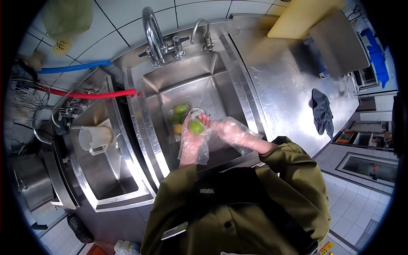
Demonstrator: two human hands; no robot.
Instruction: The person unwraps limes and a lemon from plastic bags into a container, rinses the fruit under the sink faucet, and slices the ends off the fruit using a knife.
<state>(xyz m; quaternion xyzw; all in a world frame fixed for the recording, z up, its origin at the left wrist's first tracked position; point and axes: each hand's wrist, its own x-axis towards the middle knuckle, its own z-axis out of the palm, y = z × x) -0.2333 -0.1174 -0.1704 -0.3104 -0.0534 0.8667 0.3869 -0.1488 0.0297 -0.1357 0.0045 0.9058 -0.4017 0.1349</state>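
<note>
Over the steel sink, my left hand, in a clear plastic glove, holds a green fruit in its palm, fingers curled round it. My right hand, also in a clear glove, is just to the right of it, its fingers bent and pressed together; what they hold, if anything, is hidden. Further green fruits and a yellowish one lie in the sink, left of my left hand, in what looks like a clear container.
A chrome faucet and a small spout stand behind the sink. A plastic jug is in the left sink, with a red hose above. A dark cloth lies on the right counter.
</note>
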